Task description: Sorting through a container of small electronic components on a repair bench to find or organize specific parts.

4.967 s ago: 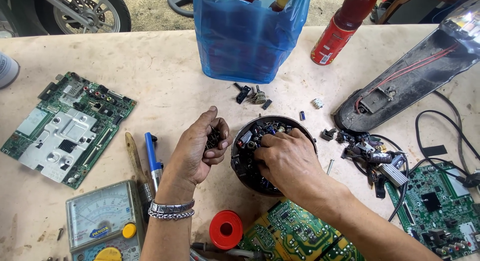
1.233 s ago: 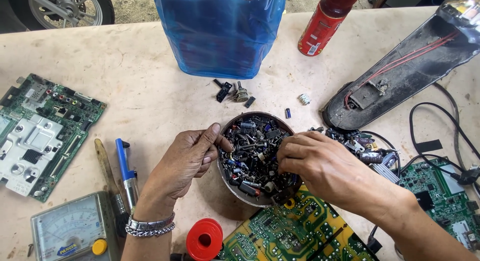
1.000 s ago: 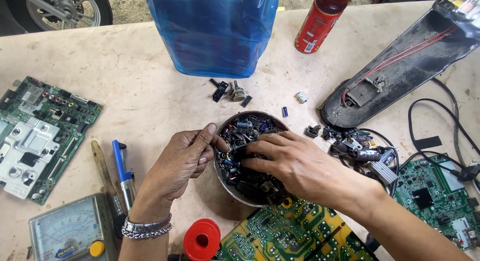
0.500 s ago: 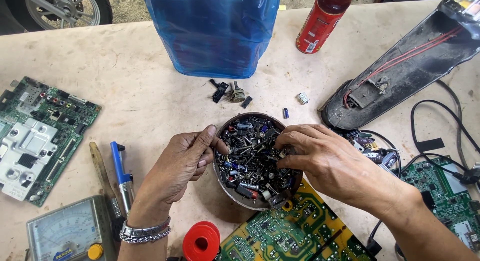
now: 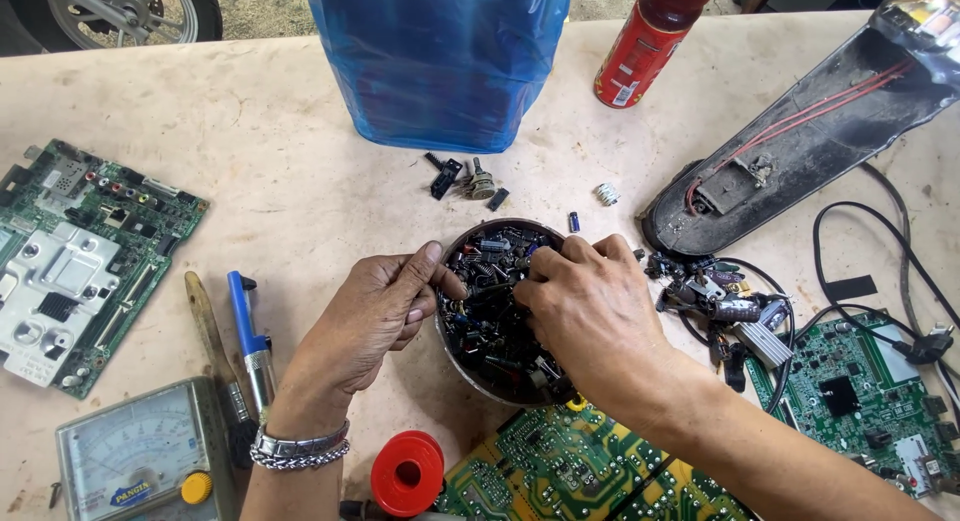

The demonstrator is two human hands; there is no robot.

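Note:
A round dark bowl (image 5: 470,366) full of small electronic parts sits in the middle of the table. My left hand (image 5: 375,316) rests against its left rim, thumb and fingers pinched on the edge. My right hand (image 5: 590,311) reaches into the bowl from the right, fingertips curled down among the parts near its upper middle. Whether those fingers hold a part is hidden.
A blue plastic bag (image 5: 440,61) and red spray can (image 5: 645,46) stand behind. Green circuit boards lie left (image 5: 80,261), front (image 5: 580,476) and right (image 5: 860,391). A multimeter (image 5: 140,461), blue desoldering pump (image 5: 250,336), red solder spool (image 5: 408,473), black casing (image 5: 800,141) and loose parts (image 5: 465,179) surround the bowl.
My right hand has shifted left and up inside the bowl, stirring through the parts. My left hand has stayed on the bowl's left rim.

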